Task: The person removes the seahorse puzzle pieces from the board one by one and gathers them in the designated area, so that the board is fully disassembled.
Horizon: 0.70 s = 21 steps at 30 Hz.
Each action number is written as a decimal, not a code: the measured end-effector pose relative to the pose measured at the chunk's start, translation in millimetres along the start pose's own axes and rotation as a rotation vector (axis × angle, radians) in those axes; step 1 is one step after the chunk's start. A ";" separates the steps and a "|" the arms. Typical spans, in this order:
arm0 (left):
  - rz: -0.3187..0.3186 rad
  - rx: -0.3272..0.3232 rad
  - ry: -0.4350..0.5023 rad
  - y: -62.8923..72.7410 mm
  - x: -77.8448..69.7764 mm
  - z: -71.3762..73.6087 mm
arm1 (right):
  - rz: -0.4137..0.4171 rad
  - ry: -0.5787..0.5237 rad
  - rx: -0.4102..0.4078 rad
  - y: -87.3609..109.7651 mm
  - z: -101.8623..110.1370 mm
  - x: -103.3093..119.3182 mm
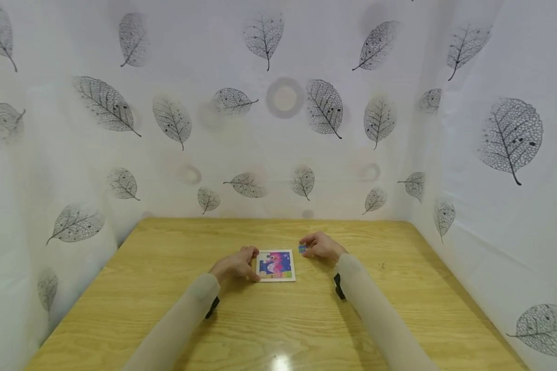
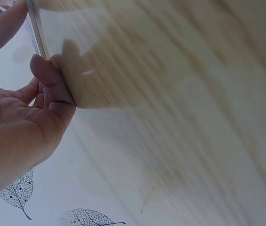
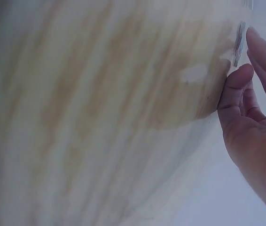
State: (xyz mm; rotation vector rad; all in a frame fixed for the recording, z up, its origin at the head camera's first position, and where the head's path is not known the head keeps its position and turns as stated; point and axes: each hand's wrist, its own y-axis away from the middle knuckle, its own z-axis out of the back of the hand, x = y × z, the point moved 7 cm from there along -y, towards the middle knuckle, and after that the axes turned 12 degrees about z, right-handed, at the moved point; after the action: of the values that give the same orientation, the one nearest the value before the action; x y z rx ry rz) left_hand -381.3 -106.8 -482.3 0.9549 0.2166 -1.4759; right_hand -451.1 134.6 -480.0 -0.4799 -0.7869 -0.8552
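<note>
A small square jigsaw puzzle (image 1: 278,265) with a white border lies flat on the table, its picture pink, blue and purple with green at the bottom. My left hand (image 1: 235,264) holds its left side, thumb by the near corner and fingers by the far one. In the left wrist view only the thin edge of the board (image 2: 38,33) shows beside that hand (image 2: 25,113). To the right of the board, my right hand (image 1: 322,246) pinches a small blue puzzle piece (image 1: 302,249) between thumb and fingers. The right wrist view shows this piece (image 3: 239,44) nearly edge-on, near the fingertips (image 3: 253,37).
The wood-grain table (image 1: 278,314) spreads around both hands. A white curtain (image 1: 278,144) with dark leaf prints hangs behind it and along both sides. Dark bands sit at both wrists, below pale sleeves (image 1: 376,309).
</note>
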 end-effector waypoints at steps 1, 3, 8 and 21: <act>0.001 -0.001 -0.002 -0.2 0.2 0.1 | 0.002 -0.009 -0.003 0.4 0.3 1.7; 0.004 -0.002 -0.003 -0.3 0.3 0.3 | 0.011 -0.025 -0.005 0.6 0.2 4.5; 0.003 -0.001 0.002 -0.2 0.6 0.4 | 0.038 -0.042 0.003 -2.4 -4.7 13.8; 0.000 -0.007 -0.016 -1.2 0.1 0.7 | 0.097 -0.094 0.051 -18.0 -30.6 48.9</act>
State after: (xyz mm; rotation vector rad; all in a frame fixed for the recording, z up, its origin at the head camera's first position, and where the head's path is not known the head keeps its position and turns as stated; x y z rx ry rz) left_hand -382.7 -107.1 -482.5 0.9371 0.2098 -1.4810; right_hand -433.0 80.5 -460.1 -0.5119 -0.8633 -0.7253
